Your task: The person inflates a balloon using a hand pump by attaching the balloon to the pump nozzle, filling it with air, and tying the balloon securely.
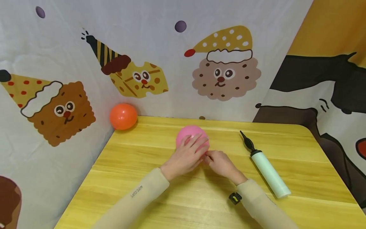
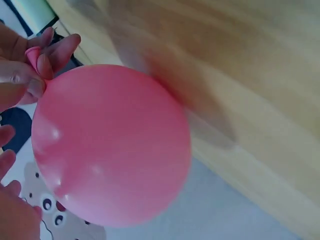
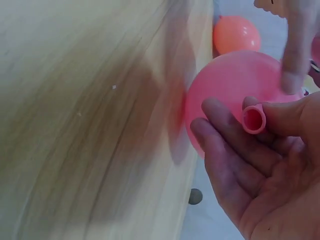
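A round, inflated pink balloon is over the middle of the table. Its neck is pinched between thumb and index finger of my right hand, and the open mouth of the neck sticks out past the fingertips in the right wrist view. The other fingers of that hand extend beside the balloon. My left hand lies over the near side of the balloon in the head view, fingers spread and fairly straight. In the left wrist view, fingers of the left hand show at the left edge, beside the balloon.
An orange balloon sits at the table's back left corner. On the right lies a pale green hand pump with a black nozzle pointing to the back. A printed cloth hangs behind the wooden table and along its left side.
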Action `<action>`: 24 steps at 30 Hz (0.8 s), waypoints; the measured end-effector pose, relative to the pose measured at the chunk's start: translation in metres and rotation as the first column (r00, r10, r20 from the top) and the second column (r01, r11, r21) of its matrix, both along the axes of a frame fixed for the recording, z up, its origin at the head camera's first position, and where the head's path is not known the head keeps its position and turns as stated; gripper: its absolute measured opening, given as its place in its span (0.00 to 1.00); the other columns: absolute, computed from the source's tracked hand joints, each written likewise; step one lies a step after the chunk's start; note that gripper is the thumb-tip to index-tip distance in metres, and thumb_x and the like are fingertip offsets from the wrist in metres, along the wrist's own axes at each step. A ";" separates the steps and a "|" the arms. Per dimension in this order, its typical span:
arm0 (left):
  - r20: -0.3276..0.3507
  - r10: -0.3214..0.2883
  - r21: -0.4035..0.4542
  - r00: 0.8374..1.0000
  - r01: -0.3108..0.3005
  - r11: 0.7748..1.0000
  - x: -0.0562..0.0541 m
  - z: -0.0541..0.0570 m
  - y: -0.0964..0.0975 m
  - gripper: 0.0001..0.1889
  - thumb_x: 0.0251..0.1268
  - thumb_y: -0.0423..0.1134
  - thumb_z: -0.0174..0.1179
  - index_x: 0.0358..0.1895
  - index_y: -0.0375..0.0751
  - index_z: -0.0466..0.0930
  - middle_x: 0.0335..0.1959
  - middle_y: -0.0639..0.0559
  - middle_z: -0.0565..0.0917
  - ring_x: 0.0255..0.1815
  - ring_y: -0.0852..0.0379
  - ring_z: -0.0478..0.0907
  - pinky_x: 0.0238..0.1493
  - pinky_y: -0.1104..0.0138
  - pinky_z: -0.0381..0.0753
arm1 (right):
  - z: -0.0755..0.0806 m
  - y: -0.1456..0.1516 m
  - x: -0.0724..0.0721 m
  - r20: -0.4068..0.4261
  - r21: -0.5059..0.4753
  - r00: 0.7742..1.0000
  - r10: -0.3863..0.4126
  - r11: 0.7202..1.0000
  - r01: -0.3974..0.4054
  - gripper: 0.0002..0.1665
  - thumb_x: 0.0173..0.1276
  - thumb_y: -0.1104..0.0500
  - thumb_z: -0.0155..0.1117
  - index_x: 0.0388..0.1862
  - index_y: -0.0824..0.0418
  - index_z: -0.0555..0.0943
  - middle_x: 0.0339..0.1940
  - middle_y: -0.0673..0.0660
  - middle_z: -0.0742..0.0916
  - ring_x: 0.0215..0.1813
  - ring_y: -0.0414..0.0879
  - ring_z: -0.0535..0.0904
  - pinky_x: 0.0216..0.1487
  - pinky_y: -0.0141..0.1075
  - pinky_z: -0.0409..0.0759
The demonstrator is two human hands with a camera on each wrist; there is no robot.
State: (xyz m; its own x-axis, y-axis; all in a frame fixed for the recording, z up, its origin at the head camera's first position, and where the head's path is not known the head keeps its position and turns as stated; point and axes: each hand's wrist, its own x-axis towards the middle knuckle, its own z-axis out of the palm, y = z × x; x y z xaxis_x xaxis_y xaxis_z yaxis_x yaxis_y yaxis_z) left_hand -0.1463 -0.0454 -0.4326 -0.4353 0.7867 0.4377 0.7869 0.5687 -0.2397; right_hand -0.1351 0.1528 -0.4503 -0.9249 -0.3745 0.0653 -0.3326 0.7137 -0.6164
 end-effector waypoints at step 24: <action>-0.103 0.087 -0.318 0.991 -0.115 0.941 0.009 -0.020 0.009 0.43 0.65 0.44 0.71 0.80 0.41 0.61 0.68 0.51 0.79 0.72 0.50 0.71 0.78 0.39 0.52 | -0.008 0.001 0.005 -0.214 0.083 0.974 0.079 0.995 -0.062 0.08 0.71 0.67 0.66 0.30 0.60 0.81 0.18 0.46 0.77 0.22 0.38 0.70 0.24 0.34 0.72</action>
State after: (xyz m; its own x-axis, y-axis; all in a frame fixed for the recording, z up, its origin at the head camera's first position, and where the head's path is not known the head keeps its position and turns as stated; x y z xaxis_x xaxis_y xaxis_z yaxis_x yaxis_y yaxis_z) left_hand -0.1375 -0.0363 -0.4523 -0.4918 0.8456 0.2076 0.6974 0.5253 -0.4876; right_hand -0.1305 0.1537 -0.4582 -0.8629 -0.4499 0.2302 -0.5034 0.7250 -0.4700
